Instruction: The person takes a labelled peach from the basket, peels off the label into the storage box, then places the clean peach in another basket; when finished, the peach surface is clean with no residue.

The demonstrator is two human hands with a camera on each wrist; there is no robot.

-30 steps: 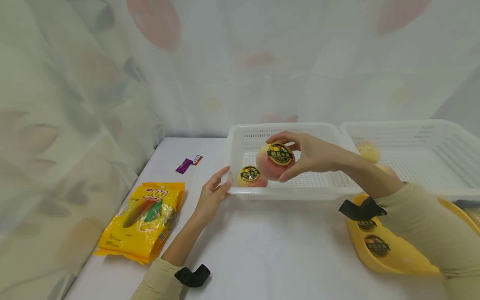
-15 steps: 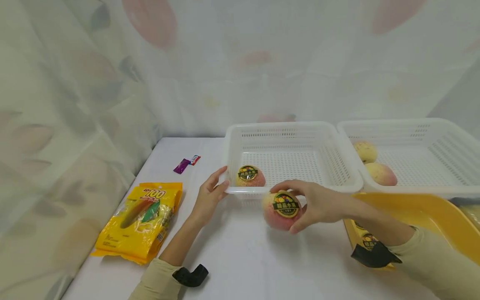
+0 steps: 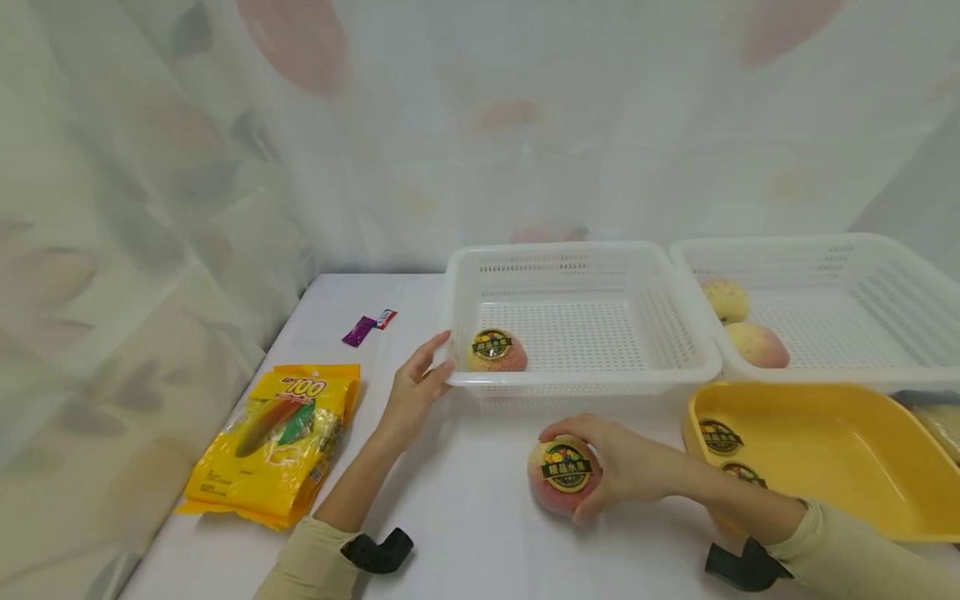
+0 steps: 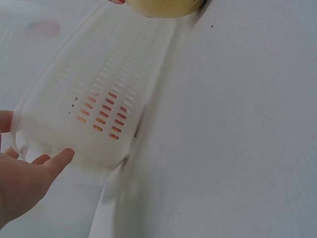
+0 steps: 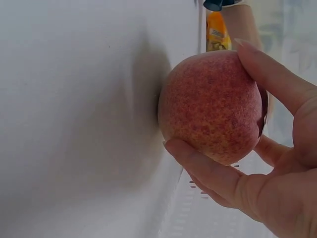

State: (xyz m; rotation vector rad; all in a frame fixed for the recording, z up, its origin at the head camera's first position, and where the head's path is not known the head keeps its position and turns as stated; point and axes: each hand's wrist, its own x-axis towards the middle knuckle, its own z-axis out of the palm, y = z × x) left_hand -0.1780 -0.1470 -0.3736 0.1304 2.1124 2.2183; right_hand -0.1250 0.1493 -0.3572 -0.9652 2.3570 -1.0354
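Nearest, the right hand (image 3: 626,467) has its fingers and thumb curled round a labelled peach (image 3: 562,477), which sits on or just above the white table (image 3: 465,533), in front of the near basket (image 3: 577,379). The wrist view shows the grip reaching only part of the way round; a round fruit like this could roll away across the table if let go carelessly, and hard squeezing might bruise it.

To the right lies a yellow tray (image 3: 825,442) with spare stickers (image 3: 720,436) in it; the right sleeve passes close to its near rim and could nudge it.

Farther left, the left hand (image 3: 416,392) rests with relaxed, nearly straight fingers against the basket's near left corner, gripping nothing. The light basket could slide if pushed, and the second labelled peach (image 3: 497,352) inside could roll.

Farthest right, another basket (image 3: 885,250) holds two unlabelled peaches (image 3: 756,344); a snack bag (image 3: 281,433) lies at left.
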